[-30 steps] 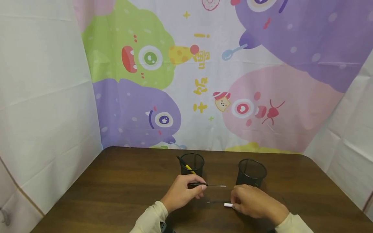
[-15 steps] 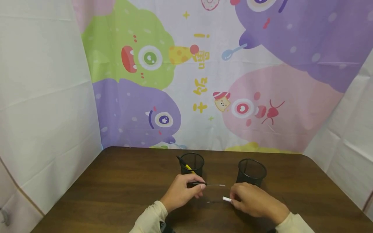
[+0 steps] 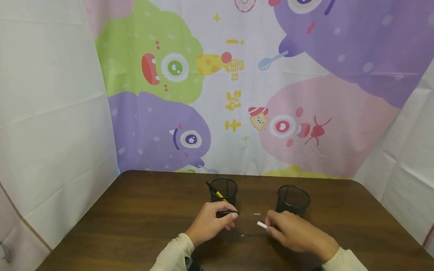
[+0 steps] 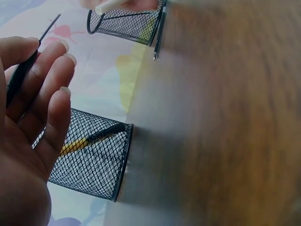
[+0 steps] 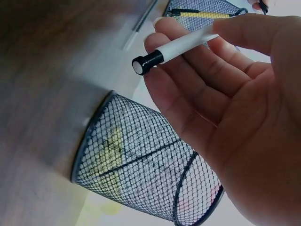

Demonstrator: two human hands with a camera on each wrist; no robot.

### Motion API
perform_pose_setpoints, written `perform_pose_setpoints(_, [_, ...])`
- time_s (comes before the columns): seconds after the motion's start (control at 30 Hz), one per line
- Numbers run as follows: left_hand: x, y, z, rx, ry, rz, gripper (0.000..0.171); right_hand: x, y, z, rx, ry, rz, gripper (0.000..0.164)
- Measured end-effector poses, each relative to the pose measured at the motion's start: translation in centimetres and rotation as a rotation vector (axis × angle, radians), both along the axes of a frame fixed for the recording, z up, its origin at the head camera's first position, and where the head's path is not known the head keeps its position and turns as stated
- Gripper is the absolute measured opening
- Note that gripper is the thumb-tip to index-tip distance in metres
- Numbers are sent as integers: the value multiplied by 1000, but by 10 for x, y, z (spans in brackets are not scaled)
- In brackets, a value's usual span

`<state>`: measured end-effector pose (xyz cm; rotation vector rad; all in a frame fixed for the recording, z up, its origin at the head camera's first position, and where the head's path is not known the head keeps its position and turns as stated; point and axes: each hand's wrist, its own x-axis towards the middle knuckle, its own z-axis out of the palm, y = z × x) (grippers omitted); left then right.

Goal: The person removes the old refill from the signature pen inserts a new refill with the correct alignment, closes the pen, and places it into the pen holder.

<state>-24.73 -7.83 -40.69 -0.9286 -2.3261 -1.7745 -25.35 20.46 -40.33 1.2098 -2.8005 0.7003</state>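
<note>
In the head view, my left hand (image 3: 210, 221) pinches a slim black pen piece (image 4: 19, 77) between thumb and fingers. A thin rod (image 3: 249, 213) with a pale end sticks out of it to the right. My right hand (image 3: 295, 232) pinches a short white pen barrel (image 5: 186, 46) by thumb and fingers, its black end (image 5: 148, 62) showing in the right wrist view. The barrel tilts up to the left, close to the rod's pale end but apart from it. Below lies a thin dark pen refill (image 3: 252, 235) on the table, its metal tip visible in the left wrist view.
Two black mesh pen cups stand behind the hands. The left cup (image 3: 231, 192) holds a yellow and black pen (image 3: 217, 191); the right cup (image 3: 291, 205) stands behind my right hand. A patterned cloth (image 3: 234, 150) hangs behind the brown table (image 3: 135, 210).
My right hand has lifted the white pen barrel off its lower spot, up and slightly left, tilting its free end upward. The left hand has shifted slightly up and left.
</note>
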Motion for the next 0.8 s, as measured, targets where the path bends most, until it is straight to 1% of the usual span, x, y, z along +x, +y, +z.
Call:
perform_pose_setpoints(0.1, [-1, 0, -1, 5, 4, -4, 9, 0, 1, 3, -13, 18, 7, 13])
perform_pose_setpoints(0.33, [-1, -1, -1, 0, 3, 3, 9, 1, 0, 7, -31, -9, -20, 11])
perform_pose_setpoints(0.57, [-1, -2, -1, 2, 4, 4, 11, 0, -1, 6, -122, -40, -33, 6])
perform_pose_setpoints(0.67, [-1, -2, 0, 1, 5, 4, 11, 0, -1, 5, -147, -24, -35, 8])
perform_pose_setpoints(0.8, [-1, -3, 1, 1, 9, 8, 11, -2, -2, 5, -158, 32, -47, 9])
